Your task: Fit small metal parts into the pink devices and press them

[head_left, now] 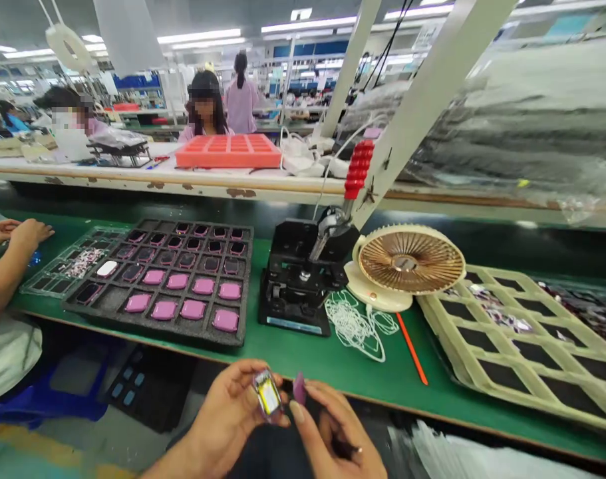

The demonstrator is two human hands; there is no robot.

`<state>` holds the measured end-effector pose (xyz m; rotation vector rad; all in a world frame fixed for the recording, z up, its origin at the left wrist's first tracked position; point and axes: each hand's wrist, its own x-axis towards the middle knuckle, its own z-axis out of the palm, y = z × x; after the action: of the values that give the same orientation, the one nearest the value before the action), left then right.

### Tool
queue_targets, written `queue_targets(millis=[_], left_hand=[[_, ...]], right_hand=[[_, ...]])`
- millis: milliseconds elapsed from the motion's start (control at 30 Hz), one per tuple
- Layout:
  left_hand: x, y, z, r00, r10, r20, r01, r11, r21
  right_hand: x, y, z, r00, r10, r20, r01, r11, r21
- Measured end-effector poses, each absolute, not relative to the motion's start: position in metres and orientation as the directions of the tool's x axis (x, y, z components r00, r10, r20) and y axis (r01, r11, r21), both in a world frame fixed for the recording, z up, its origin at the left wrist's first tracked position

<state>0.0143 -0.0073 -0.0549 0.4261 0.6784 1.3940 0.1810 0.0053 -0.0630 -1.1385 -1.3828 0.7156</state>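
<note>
In front of the bench edge, my left hand (pixel 240 406) grips a small watch-like case (pixel 267 394), its open side showing a silver and yellow inside. Close beside it, my right hand (pixel 332 426) pinches a thin purple cover (pixel 299 388) between thumb and fingers, turned nearly edge-on. The two parts are apart. Beyond my hands, on the green bench (pixel 303 356), lies a dark foam tray (pixel 183 319) with rows of dark-screened cases and several purple pieces. A black press fixture (pixel 303 279) with a red ribbed handle (pixel 358 169) stands right of that tray.
A cream fan (pixel 407 263) stands right of the press, near a tangled white cable (pixel 352 322) and an orange stick (pixel 412 349). A beige divided tray (pixel 522 339) lies at the right. At the left are a co-worker's hands (pixel 26 233) and a clear tray (pixel 68 263).
</note>
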Motion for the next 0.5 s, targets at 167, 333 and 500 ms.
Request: queue_targets(millis=[167,333,500], left_hand=[[-0.001,-0.008,-0.052,-0.104,0.99,-0.094,-0.597,0.013,0.802],[-0.004,-0.01,-0.052,-0.134,0.991,0.006,-0.495,-0.073,0.866],[-0.001,-0.012,-0.044,-0.121,0.992,-0.02,-0.498,-0.043,0.866]], right_hand=[[0.184,0.01,-0.038,-0.127,0.815,0.565,0.26,0.577,-0.774],[0.178,0.006,-0.039,-0.247,0.763,0.597,0.228,0.645,-0.73],[0.179,0.003,-0.043,-0.246,0.777,0.579,0.211,0.626,-0.751]])
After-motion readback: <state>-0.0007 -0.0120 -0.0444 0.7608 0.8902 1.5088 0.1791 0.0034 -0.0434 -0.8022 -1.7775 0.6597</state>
